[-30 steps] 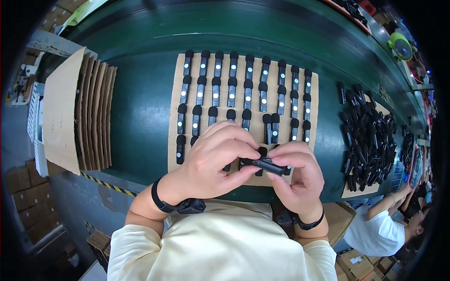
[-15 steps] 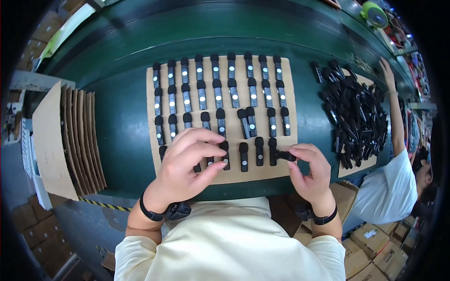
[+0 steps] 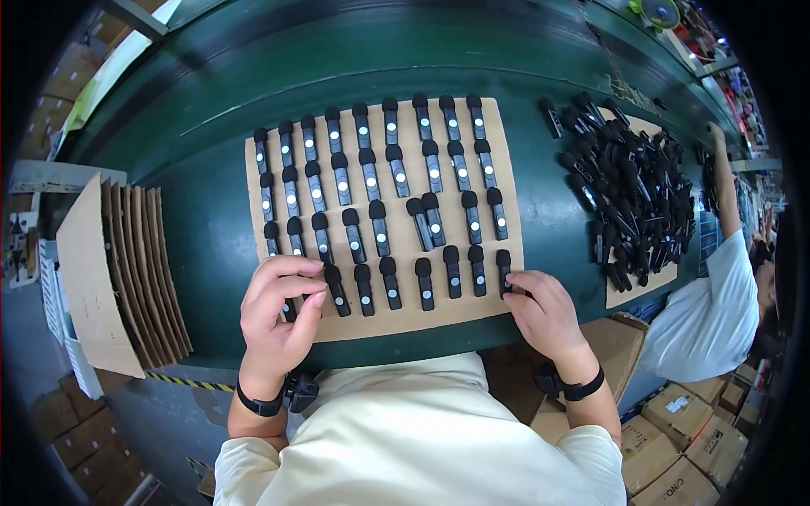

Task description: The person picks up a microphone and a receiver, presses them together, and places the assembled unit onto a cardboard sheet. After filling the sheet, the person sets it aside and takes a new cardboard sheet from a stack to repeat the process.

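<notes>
Small black clip-on microphones with foam tops lie in several rows on a cardboard sheet (image 3: 388,325), most showing a pale round spot. My right hand (image 3: 548,312) pinches the side of a microphone (image 3: 504,268) at the right end of the nearest row, which lies lengthwise like its neighbours. Over the left end of that row hovers my left hand (image 3: 281,312), thumb and fingers apart with nothing between them. It is closest to another microphone (image 3: 337,291) and partly covers one beneath it. In the third row two microphones (image 3: 426,223) lie touching.
Right of the sheet, a heap of microphones (image 3: 629,194) covers another cardboard piece. Folded cardboard dividers (image 3: 139,270) stand at the left on the green table (image 3: 211,219). A co-worker's arm (image 3: 726,185) reaches in at the far right. Cartons (image 3: 675,422) are stacked below, right.
The microphone in my right hand has turned from crosswise to lengthwise and now lies at the right end of the nearest row. My left hand has moved left along that row.
</notes>
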`<move>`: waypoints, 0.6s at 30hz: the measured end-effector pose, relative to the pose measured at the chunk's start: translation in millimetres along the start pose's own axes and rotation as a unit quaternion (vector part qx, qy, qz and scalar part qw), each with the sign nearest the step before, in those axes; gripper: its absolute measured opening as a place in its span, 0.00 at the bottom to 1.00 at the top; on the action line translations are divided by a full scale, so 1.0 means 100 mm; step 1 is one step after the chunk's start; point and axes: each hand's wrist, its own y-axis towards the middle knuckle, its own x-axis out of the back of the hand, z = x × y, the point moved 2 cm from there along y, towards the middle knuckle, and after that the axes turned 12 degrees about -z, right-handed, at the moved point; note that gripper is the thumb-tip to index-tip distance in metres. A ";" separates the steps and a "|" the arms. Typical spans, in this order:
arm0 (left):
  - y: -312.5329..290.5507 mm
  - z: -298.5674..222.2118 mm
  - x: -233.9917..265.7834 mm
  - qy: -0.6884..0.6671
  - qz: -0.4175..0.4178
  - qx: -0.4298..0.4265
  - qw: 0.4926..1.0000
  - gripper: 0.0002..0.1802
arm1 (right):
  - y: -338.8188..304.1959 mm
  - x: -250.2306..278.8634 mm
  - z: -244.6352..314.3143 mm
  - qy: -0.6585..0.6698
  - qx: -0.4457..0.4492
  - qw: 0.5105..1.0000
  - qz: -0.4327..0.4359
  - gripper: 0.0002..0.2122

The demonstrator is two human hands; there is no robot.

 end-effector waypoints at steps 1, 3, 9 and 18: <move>0.00 -0.01 0.00 0.000 -0.001 0.002 1.000 0.07 | 0.01 0.00 -0.02 -0.001 -0.001 1.000 -0.006 0.08; 0.00 -0.03 -0.01 0.001 -0.005 0.007 1.000 0.07 | 0.02 0.01 -0.05 -0.001 0.000 1.000 -0.010 0.08; 0.02 -0.07 0.13 0.036 -0.035 -0.006 0.999 0.07 | 0.21 0.05 0.05 -0.001 0.009 1.000 0.008 0.12; -0.24 -0.14 0.59 0.023 -0.099 -0.037 0.994 0.07 | 0.81 0.04 0.71 0.316 -0.022 0.948 0.035 0.13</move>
